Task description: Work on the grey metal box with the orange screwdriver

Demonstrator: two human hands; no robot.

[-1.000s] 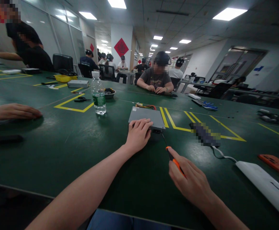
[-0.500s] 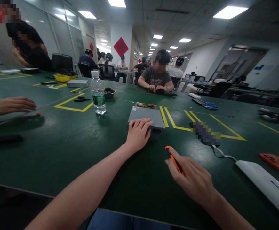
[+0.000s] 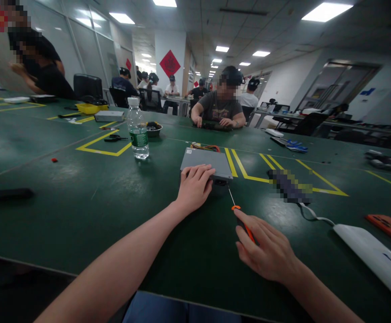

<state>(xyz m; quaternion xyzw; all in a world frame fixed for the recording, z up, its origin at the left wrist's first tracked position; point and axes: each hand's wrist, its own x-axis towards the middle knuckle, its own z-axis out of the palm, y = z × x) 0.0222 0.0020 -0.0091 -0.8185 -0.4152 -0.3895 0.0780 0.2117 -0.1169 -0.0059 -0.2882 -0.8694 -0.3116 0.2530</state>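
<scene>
Your right hand [image 3: 266, 246] grips the screwdriver [image 3: 236, 208], shaft pointing forward-left toward near-right corner of metal box [image 3: 212, 159]; left hand [image 3: 195, 185] rests open atop.

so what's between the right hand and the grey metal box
In the head view, a screwdriver shaft runs from the right hand toward the near right corner of the box, with green tabletop around it.

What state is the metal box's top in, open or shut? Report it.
Shut: the metal box shows an unbroken grey top, with the left hand over its near edge. Whether screws are loose, cannot tell.
</scene>
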